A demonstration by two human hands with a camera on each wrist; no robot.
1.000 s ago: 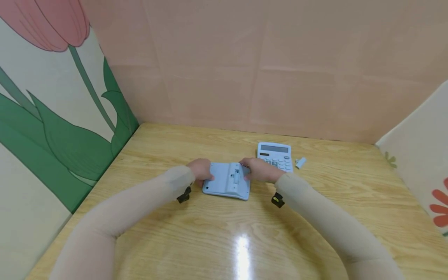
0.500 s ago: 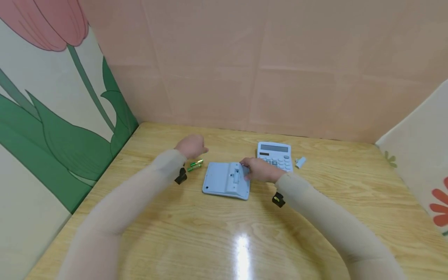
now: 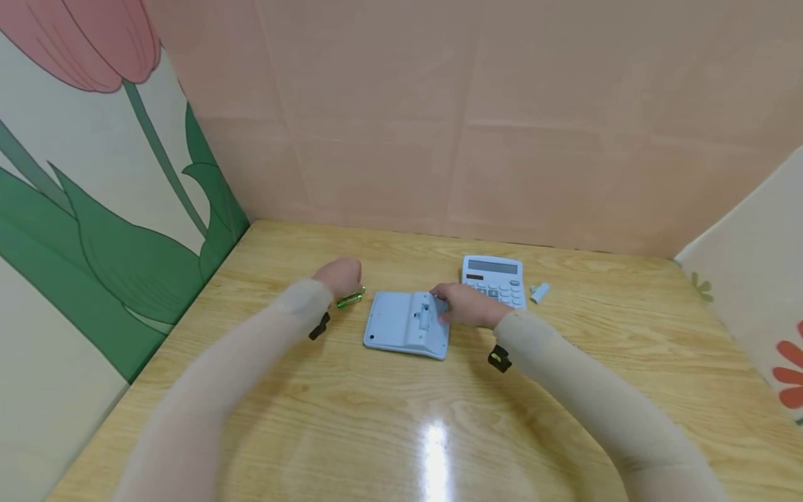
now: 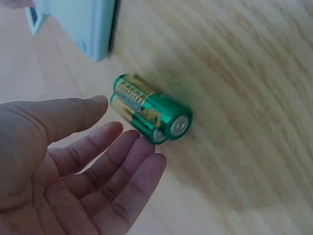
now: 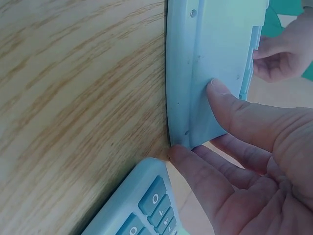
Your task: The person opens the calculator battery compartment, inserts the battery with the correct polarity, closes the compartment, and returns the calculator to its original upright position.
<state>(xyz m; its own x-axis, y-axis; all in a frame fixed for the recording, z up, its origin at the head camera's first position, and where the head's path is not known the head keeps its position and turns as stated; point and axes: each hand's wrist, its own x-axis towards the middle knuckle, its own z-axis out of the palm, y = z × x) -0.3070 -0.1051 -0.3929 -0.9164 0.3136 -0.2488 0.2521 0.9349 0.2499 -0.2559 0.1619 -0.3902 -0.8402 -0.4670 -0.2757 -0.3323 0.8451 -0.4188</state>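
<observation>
Two green and gold batteries (image 4: 168,105) lie side by side on the wooden table. My left hand (image 3: 341,276) is over them, and in the left wrist view its fingertips (image 4: 155,164) are right beside them, thumb and fingers apart with nothing between. A light blue calculator (image 3: 390,322) rests back up in the middle, its battery compartment (image 3: 424,316) uncovered. At that calculator's right edge, my right hand (image 3: 467,305) holds it with the thumb (image 5: 222,93) on the back and the other fingers at the rim.
Another calculator (image 3: 493,268) lies keys up behind my right hand, partly hidden by it. A small light blue cover (image 3: 539,293) is to its right. A pink wall (image 3: 401,139) borders the table's (image 3: 339,418) back edge.
My left hand has let go of the calculator and moved left, first above and then down to the batteries, which its arm covered earlier. My right hand stays on the calculator.
</observation>
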